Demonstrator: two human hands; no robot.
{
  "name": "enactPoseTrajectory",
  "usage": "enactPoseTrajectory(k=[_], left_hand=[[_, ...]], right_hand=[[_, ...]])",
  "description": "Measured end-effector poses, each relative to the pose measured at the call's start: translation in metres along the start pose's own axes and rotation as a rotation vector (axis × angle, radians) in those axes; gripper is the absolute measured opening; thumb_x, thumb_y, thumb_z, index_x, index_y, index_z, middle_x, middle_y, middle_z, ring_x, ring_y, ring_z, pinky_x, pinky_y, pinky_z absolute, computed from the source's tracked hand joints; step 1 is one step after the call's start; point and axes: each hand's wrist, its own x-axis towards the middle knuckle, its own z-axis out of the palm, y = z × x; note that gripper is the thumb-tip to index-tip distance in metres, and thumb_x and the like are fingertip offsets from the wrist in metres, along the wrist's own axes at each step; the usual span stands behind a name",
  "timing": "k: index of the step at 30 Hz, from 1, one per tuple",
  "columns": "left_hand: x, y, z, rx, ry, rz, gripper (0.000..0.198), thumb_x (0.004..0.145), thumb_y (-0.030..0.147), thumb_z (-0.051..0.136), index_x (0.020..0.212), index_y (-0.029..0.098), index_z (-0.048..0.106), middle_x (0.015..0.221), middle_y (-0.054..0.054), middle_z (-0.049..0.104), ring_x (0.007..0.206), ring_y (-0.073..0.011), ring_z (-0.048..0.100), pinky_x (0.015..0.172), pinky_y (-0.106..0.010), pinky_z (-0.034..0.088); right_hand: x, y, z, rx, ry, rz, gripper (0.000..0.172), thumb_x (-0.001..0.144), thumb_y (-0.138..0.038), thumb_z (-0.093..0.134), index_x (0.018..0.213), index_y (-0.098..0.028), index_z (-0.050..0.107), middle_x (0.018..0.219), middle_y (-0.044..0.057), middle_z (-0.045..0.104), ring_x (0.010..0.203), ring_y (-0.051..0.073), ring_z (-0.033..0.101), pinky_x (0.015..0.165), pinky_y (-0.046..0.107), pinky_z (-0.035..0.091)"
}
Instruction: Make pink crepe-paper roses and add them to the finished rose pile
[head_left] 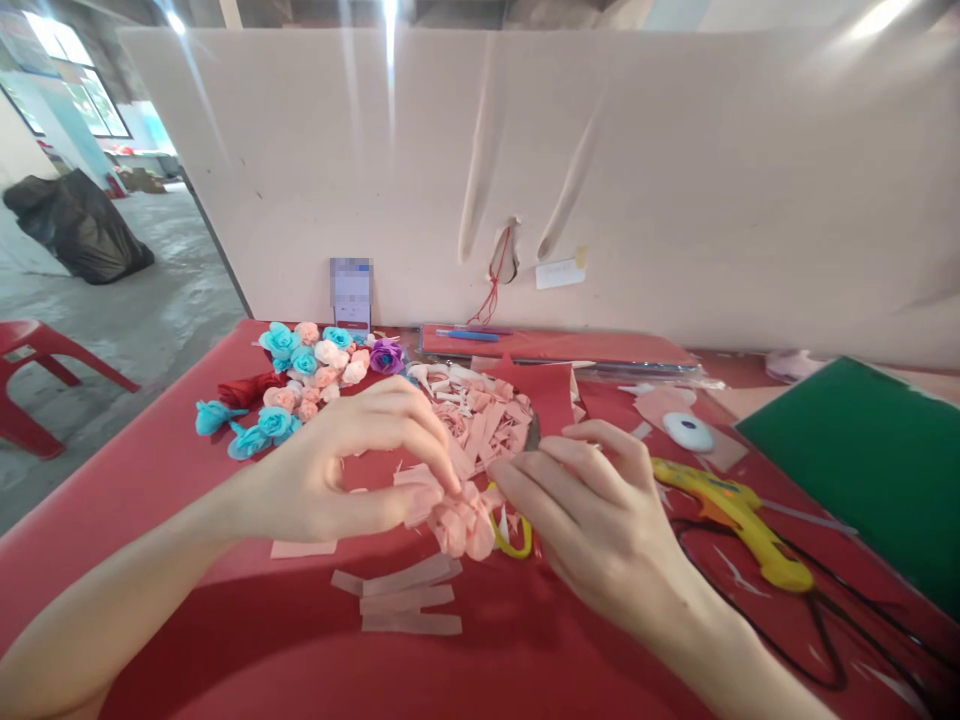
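Observation:
A ruffled pink paper flower (463, 522) is held above the red table between my hands. My left hand (367, 460) pinches its left side between thumb and fingers, with a loose pink petal strip beside the thumb. On the flower's right side my right hand (592, 510) is closed, its fingertips against the upper edge; the palm side is hidden. A pair of scissors with a yellow handle (516, 548) shows partly below and behind the right hand. Beyond the flower lies a heap of cut pink paper pieces (491, 425). Several pale strips (411, 600) lie nearer to me.
Finished blue, pink, white and purple paper flowers (304, 365) cluster at the back left before a propped phone (351, 295). At right are a yellow glue gun (739, 515) with black cable, a white round device (688, 432) and a green board (862, 470). A pale panel (360, 150) stands behind.

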Motion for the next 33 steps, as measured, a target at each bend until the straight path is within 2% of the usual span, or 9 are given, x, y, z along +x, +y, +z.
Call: enactPoseTrajectory(k=[4,11,18,26,33], left_hand=[[0.0014,0.0019,0.0022,-0.029,-0.041,-0.033,0.013,0.077,0.005,0.051,0.077,0.017,0.054,0.08,-0.001,0.059,0.081,-0.0121,0.051,0.082,-0.029,0.039],[0.001,0.0013,0.0027,-0.041,-0.098,-0.065,0.012,0.079,0.007,0.049,0.078,0.017,0.055,0.081,-0.001,0.057,0.082,-0.012,0.05,0.081,-0.028,0.04],[0.0014,0.0037,0.0046,-0.029,-0.143,-0.107,0.015,0.077,0.006,0.048,0.074,0.017,0.057,0.08,0.0,0.054,0.084,-0.0122,0.049,0.089,-0.029,0.036],[0.0012,0.0022,0.0047,0.08,-0.15,-0.147,0.012,0.074,0.007,0.048,0.072,0.017,0.055,0.087,-0.002,0.049,0.089,-0.0143,0.046,0.09,-0.03,0.035],[0.0011,0.0039,0.0057,0.095,-0.17,-0.115,0.015,0.071,0.005,0.048,0.071,0.017,0.057,0.087,-0.002,0.049,0.088,-0.0144,0.047,0.087,-0.029,0.036]], right_hand=[[0.0007,-0.0009,-0.0005,0.001,-0.01,-0.018,0.032,0.091,-0.007,0.027,0.083,-0.015,0.057,0.065,0.003,0.061,0.072,0.015,0.044,0.082,0.033,0.032],[0.002,-0.0026,-0.0003,0.001,-0.007,-0.06,0.037,0.089,-0.003,0.026,0.079,-0.015,0.059,0.066,0.004,0.061,0.07,0.016,0.045,0.081,0.034,0.033],[0.0015,-0.0037,0.0022,0.015,-0.049,-0.078,0.035,0.087,-0.001,0.028,0.081,-0.014,0.061,0.072,0.005,0.064,0.076,0.018,0.048,0.082,0.036,0.033],[0.0014,-0.005,0.0025,0.012,-0.083,-0.095,0.034,0.085,0.0,0.03,0.082,-0.013,0.062,0.071,0.006,0.064,0.073,0.019,0.048,0.079,0.037,0.033],[0.0023,-0.0054,0.0036,-0.002,-0.108,-0.092,0.032,0.084,-0.001,0.032,0.078,-0.014,0.061,0.07,0.005,0.064,0.071,0.019,0.047,0.078,0.036,0.034]])
